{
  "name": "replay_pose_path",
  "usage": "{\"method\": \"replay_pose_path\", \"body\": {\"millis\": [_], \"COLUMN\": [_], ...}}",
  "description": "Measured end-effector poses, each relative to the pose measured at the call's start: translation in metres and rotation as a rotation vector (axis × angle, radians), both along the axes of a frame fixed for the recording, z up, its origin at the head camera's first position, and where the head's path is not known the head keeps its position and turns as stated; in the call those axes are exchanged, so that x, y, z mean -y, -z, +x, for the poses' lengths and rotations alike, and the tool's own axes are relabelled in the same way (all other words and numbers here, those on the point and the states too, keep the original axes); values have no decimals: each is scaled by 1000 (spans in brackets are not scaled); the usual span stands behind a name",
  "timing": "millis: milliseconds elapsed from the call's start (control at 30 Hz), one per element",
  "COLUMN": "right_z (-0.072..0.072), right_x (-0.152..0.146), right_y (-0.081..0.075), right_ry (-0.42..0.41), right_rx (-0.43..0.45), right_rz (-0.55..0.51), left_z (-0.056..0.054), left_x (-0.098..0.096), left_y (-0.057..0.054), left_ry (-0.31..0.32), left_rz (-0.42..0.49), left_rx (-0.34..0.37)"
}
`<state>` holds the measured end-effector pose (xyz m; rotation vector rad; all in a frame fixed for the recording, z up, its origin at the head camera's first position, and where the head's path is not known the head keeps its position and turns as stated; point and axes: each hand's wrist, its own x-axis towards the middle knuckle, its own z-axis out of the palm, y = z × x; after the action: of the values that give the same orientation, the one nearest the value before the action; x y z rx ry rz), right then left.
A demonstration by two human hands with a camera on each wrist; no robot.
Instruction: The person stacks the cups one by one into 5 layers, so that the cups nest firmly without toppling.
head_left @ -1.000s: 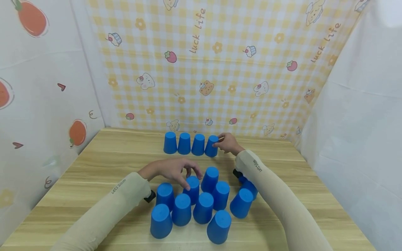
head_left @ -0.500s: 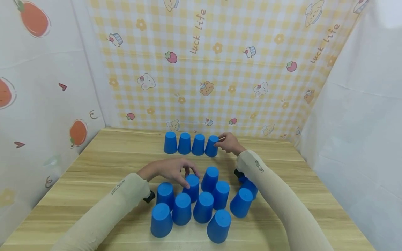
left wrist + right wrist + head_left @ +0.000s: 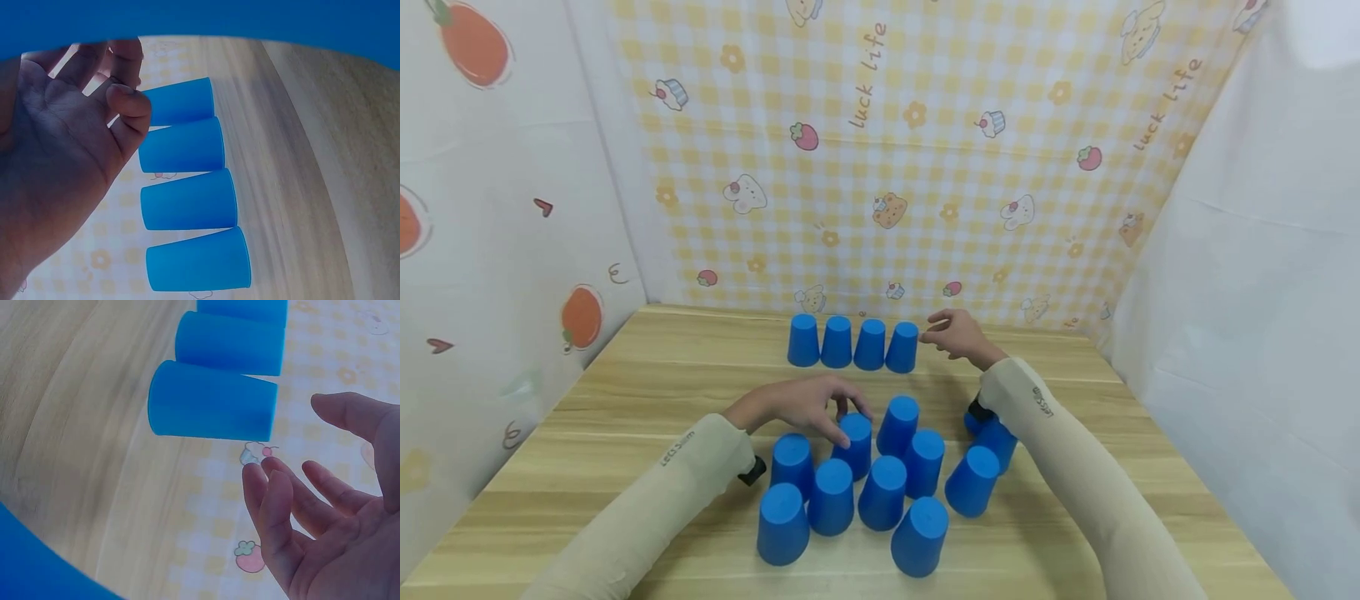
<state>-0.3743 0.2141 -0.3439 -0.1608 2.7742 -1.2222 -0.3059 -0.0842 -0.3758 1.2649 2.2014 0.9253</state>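
My left hand (image 3: 808, 406) holds a blue plastic cup (image 3: 854, 458) near its upturned base, thumb in front and fingers behind. In the left wrist view, a large blue surface (image 3: 250, 22) at the top covers the fingertips. My right hand (image 3: 958, 333) is beside the rightmost cup (image 3: 902, 348) of the back row, with a small gap between them. In the right wrist view, the thumb and fingers of that hand (image 3: 331, 544) are spread, holding nothing; the same cup (image 3: 212, 403) lies beyond them.
Several upside-down blue cups stand loosely grouped in front, including a front-right cup (image 3: 920, 537) and a front-left one (image 3: 783, 525). More cups (image 3: 996, 442) sit under my right forearm. The wooden table (image 3: 715, 350) ends at a checked cloth (image 3: 925, 167) behind the back row.
My right hand has let go of the rightmost back-row cup and drawn away to the right. My left hand stays at its cup, which has risen slightly.
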Motion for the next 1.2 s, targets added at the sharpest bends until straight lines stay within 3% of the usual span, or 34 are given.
{"method": "replay_pose_path", "body": {"millis": [500,933,1200], "right_z": [24,41,54], "right_x": [-3,-19,-33], "right_y": [-21,-25,-22], "right_ry": [-51,-106,-97], "right_rx": [10,-8,1], "right_rz": [-11,-16,-10], "left_z": [2,4,5], "left_x": [2,5,5], "left_y": [1,2,4], "left_ry": [-48,-104,-124], "left_rz": [-5,0,11], "left_rx": [-3,16,-12]}}
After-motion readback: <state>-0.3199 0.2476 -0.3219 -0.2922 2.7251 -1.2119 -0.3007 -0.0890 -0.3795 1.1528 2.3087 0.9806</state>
